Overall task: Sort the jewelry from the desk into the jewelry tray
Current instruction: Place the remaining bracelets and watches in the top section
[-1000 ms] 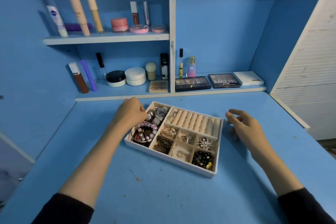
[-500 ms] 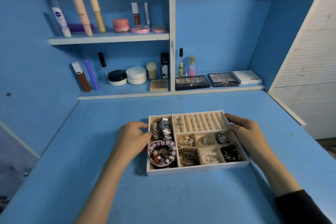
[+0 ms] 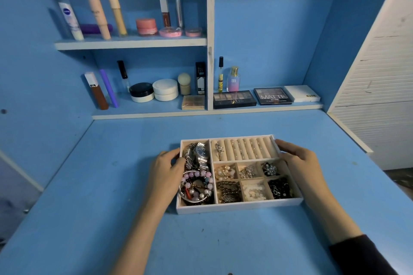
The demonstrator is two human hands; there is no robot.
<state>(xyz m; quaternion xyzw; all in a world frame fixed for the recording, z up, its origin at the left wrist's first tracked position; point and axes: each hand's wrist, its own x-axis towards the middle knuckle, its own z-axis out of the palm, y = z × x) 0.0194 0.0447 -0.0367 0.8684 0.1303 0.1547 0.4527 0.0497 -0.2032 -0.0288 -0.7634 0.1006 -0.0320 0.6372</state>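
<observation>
The white jewelry tray [image 3: 239,207] lies square on the blue desk in front of me. Its long left compartment holds a silver watch [image 3: 201,154] and beaded bracelets [image 3: 196,185]. A ring [image 3: 219,149] sits in the beige ring rolls [image 3: 245,149], and the small compartments hold earrings and chains. My left hand [image 3: 165,174] grips the tray's left wall with the thumb over the rim. My right hand [image 3: 301,163] holds the right wall, fingers curled over the far right corner.
The low shelf behind the desk carries eyeshadow palettes [image 3: 234,98], jars [image 3: 165,90] and bottles, and the upper shelf [image 3: 131,43] holds tubes and pots. A white slatted panel [image 3: 380,87] closes off the right side. The desk's left wall stands close.
The tray has turned from skewed to square and slid nearer to me. My right hand came from beside the tray onto its right wall, and my left hand moved along with the left wall.
</observation>
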